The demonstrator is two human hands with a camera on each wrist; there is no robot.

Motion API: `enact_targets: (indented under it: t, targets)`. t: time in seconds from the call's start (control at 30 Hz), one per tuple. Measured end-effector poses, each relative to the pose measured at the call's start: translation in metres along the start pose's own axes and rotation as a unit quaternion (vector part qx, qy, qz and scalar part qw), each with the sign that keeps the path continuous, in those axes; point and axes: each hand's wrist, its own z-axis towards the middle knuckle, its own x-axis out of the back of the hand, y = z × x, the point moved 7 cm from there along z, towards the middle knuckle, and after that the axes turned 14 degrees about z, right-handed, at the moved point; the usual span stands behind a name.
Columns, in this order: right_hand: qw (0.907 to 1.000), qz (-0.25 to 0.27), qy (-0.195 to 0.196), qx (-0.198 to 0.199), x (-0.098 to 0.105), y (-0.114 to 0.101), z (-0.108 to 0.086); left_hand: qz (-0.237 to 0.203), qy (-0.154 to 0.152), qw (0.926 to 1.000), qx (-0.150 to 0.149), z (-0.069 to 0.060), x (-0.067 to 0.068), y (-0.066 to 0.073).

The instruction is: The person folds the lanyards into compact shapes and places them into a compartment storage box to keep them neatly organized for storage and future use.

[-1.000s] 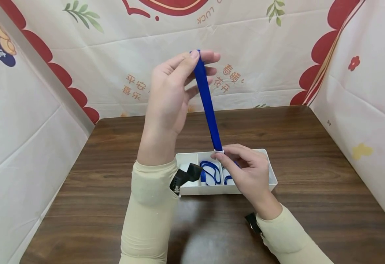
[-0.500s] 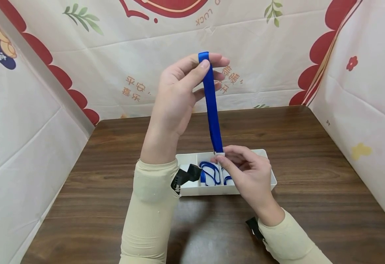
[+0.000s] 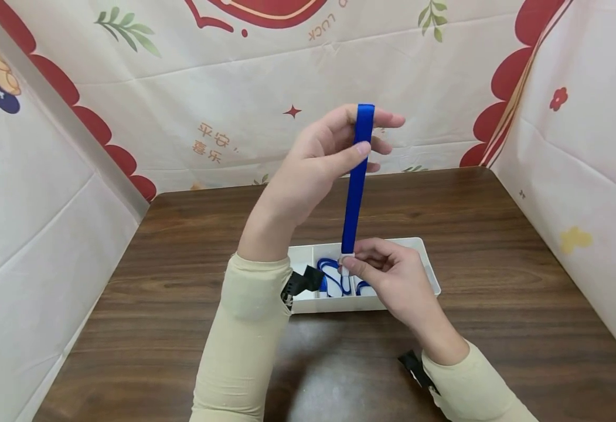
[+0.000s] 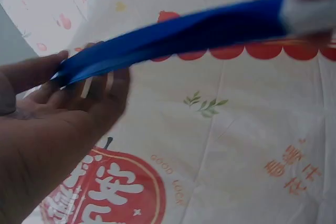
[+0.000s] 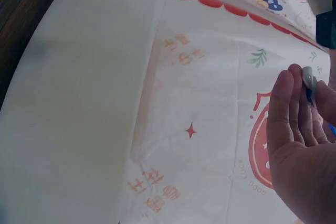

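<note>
A flat blue lanyard [image 3: 356, 193] is stretched almost upright between my two hands in the head view. Its folded upper end lies over the index finger of my left hand [image 3: 308, 167], whose thumb presses the strap. At the lower end, my right hand [image 3: 405, 281] pinches the white plastic fitting [image 3: 347, 259] between thumb and fingers. In the left wrist view the blue strap [image 4: 173, 38] runs taut from the left hand [image 4: 68, 108] toward the white end. The right wrist view has the right hand [image 5: 299, 124] holding the small white piece [image 5: 308, 77].
Below the hands stands a white divided box [image 3: 334, 305] on a brown wooden table [image 3: 181, 293]. Coiled blue cords [image 3: 330, 264] lie in its compartments, partly hidden by the right hand. Printed cloth [image 3: 181, 88] walls the table at the back and both sides.
My left hand has moved right and down, bringing the lanyard's top end closer to upright over the right hand. The right hand has sunk slightly, still pinching the white fitting.
</note>
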Motion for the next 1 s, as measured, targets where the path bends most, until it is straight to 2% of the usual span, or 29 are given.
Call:
enact_targets:
  t: [0.07, 0.17, 0.27, 0.4, 0.47, 0.57, 0.87, 0.93, 1.0]
  targets:
    - [0.9999, -0.011, 0.002, -0.002, 0.002, 0.001, -0.001, 0.063, -0.019, 0.9973, 0.032, -0.002, 0.002, -0.001]
    - [0.9998, -0.019, 0.007, -0.007, 0.005, 0.003, -0.002, 0.13, -0.053, 0.9875, 0.072, -0.005, 0.006, -0.002]
    - [0.9997, -0.022, 0.009, -0.006, 0.006, 0.003, -0.003, 0.154, -0.076, 0.981, 0.09, -0.007, 0.008, -0.004]
    - [0.9995, -0.031, 0.004, 0.002, 0.006, 0.0, -0.004, 0.166, -0.088, 0.9763, 0.108, -0.011, 0.01, -0.009]
    - [0.9994, -0.034, 0.003, 0.005, 0.006, 0.0, -0.004, 0.164, -0.089, 0.9751, 0.12, -0.012, 0.012, -0.012]
    - [0.9993, -0.034, 0.005, 0.015, 0.007, -0.001, -0.005, 0.152, -0.102, 0.9758, 0.12, -0.014, 0.011, -0.013]
    - [0.9976, -0.054, 0.008, 0.042, 0.014, -0.002, -0.002, 0.099, -0.194, 0.9723, 0.083, -0.022, 0.002, -0.009]
    - [0.9964, -0.055, 0.019, 0.062, 0.018, -0.003, 0.0, 0.056, -0.218, 0.971, 0.081, -0.026, -0.003, -0.008]
    - [0.9934, -0.044, 0.037, 0.099, 0.023, -0.007, 0.002, 0.01, -0.241, 0.9678, 0.073, -0.03, -0.008, -0.008]
